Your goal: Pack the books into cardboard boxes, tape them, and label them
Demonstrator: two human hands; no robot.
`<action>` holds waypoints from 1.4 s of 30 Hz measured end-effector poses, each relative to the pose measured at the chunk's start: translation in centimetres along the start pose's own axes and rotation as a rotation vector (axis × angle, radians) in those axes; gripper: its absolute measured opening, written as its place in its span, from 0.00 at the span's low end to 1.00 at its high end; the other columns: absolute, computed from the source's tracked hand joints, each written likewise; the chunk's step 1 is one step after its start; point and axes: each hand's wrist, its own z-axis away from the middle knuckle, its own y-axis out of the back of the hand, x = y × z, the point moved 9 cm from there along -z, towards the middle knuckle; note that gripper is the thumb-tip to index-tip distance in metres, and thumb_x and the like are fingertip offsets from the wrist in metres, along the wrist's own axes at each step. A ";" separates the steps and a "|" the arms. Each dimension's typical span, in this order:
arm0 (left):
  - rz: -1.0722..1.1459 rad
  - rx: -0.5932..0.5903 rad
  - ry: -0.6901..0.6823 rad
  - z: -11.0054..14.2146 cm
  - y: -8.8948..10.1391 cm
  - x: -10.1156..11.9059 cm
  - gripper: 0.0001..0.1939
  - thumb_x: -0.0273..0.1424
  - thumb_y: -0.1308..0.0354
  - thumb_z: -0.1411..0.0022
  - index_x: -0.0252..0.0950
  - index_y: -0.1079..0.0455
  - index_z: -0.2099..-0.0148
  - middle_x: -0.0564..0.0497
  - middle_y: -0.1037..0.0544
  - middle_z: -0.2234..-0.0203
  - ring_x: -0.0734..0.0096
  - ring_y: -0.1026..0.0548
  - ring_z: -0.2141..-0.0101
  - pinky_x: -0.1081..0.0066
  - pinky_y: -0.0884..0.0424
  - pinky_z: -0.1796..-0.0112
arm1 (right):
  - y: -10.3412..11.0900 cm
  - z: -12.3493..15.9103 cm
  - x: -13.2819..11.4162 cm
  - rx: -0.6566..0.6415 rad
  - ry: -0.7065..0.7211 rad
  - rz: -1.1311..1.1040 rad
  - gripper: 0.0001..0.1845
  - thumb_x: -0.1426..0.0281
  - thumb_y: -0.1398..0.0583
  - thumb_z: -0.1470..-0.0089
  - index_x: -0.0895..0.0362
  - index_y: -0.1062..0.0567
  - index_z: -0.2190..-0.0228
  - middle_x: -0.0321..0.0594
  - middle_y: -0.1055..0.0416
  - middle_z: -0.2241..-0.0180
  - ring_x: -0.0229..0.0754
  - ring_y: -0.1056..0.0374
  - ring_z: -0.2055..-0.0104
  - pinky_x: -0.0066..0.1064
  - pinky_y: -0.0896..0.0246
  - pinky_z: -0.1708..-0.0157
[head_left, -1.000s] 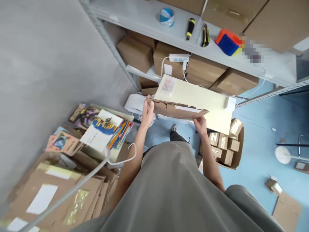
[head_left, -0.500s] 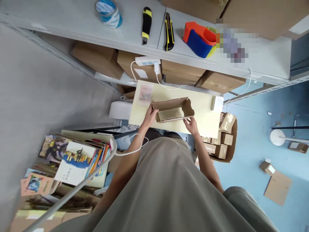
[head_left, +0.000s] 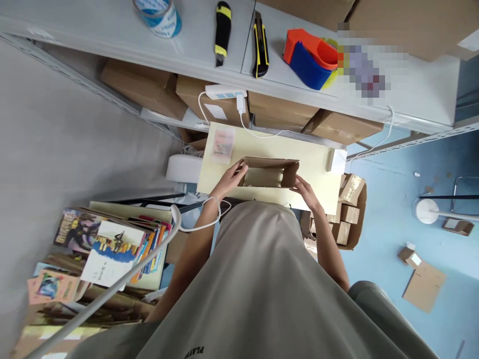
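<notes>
Between my two hands is a small brown cardboard box (head_left: 271, 162), its near opening facing me and the pale tabletop (head_left: 314, 194) showing through it. My left hand (head_left: 231, 178) grips the box's left end, thumb over the edge. At the right end, my right hand (head_left: 305, 191) has its fingers against the lower corner. A thin clear packet with a reddish print (head_left: 223, 143) lies on the table to the left of the box. Toward the table's right end sits a small white block (head_left: 337, 160).
The grey shelf (head_left: 198, 55) above holds blue tape (head_left: 160, 17), two box cutters (head_left: 223, 32) and a red-and-blue tape dispenser (head_left: 309, 57). A carton of small boxes (head_left: 350, 214) stands right of the table. Books (head_left: 112, 249) are stacked at left, beside a grey pole (head_left: 123, 281).
The box has turned from a slant to nearly level and sits slightly lower at its right end. My right hand has shifted right, onto the box's right end.
</notes>
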 end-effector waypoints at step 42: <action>-0.146 -0.221 -0.168 0.3 -2.5 1.6 0.76 0.41 0.11 0.60 0.48 0.44 0.14 0.35 0.39 0.22 0.52 0.23 0.44 0.60 0.16 0.50 | 3.2 -4.3 0.4 0.141 0.076 0.145 0.50 0.38 0.30 0.44 0.46 0.34 0.29 0.39 0.26 0.55 0.44 0.26 0.66 0.32 0.30 0.76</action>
